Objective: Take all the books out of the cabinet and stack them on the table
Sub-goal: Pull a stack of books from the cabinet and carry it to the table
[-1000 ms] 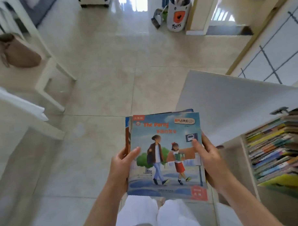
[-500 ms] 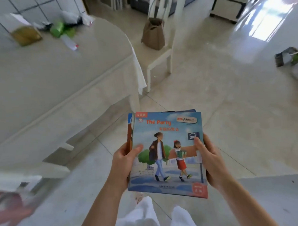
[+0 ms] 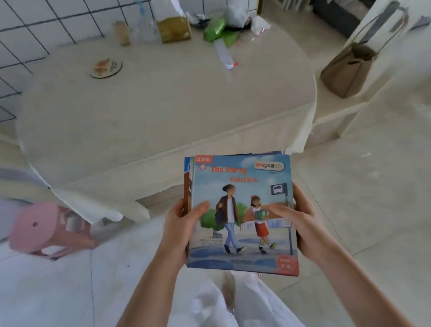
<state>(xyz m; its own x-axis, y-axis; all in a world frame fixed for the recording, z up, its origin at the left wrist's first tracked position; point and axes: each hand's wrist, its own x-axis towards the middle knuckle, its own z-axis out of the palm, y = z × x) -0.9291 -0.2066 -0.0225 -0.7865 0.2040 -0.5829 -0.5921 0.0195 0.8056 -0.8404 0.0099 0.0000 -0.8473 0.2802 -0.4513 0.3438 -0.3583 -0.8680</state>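
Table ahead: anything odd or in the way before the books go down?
One thing: a plastic bottle lies tipped on its side at the far end of the table, beside green bags. Both hands, left hand and right hand, grip the books.

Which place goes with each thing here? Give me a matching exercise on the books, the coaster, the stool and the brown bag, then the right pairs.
Things:
1. books
2. coaster
3. stool
4. brown bag

Places:
A. on the floor, beside the table's near left corner
B. on the chair to the right of the table
C. held in both hands, short of the table
D. lying on the table top, toward its far left

Pairs: 1-C, 2-D, 3-A, 4-B

The left hand and right hand grip the books by their side edges, thumbs on the top cover. The table holds no books yet.
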